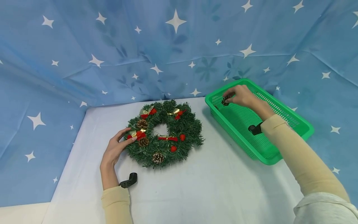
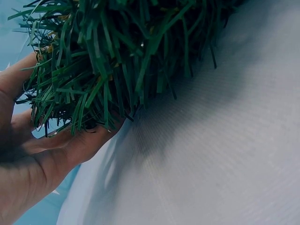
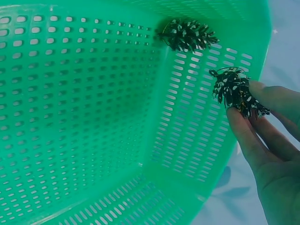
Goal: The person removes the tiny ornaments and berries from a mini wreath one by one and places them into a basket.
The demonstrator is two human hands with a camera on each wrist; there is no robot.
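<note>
My left hand (image 1: 112, 151) grips the left edge of a green Christmas wreath (image 1: 193, 127) on the table. In the left wrist view, fingers (image 2: 86, 145) lie against the underside of its needles. Red bows with gold ribbon, red berries (image 1: 173, 148) and several pine cones (image 1: 158, 158) decorate the wreath. My right hand (image 1: 242, 95) pinches a loose pine cone (image 3: 232, 91) with white-tipped scales between thumb and fingers, over the far left end of a green plastic basket (image 1: 236, 134). Another pine cone (image 3: 187, 36) lies in a corner of that basket.
A white cloth (image 1: 184, 189) covers the table. Behind it hangs a blue curtain (image 1: 167, 46) with white stars, close to the basket's far side. Each wrist wears a black camera mount, the left one (image 1: 130, 180) just above the cloth.
</note>
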